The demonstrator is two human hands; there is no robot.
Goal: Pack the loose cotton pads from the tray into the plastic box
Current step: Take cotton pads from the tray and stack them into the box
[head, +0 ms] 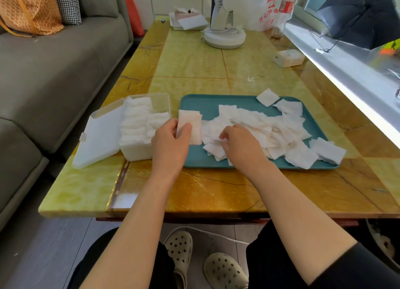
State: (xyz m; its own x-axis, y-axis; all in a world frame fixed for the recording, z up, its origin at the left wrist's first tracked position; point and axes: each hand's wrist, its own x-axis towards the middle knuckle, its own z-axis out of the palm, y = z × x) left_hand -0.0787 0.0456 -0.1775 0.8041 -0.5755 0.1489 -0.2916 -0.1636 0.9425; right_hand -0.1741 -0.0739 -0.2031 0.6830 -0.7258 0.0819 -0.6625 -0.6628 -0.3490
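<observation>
We see the left hand (171,141) pinching a small stack of cotton pads (190,126) over the left rim of the teal tray (194,106), the right hand (240,145) curling its fingers onto the loose pads (270,126) heaped there, and the open, part-filled plastic box (136,153) just left.

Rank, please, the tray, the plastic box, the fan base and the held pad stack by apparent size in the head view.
1. tray
2. plastic box, open lid included
3. fan base; it stands farther off, so its true size is unsure
4. pad stack in the left hand
</observation>
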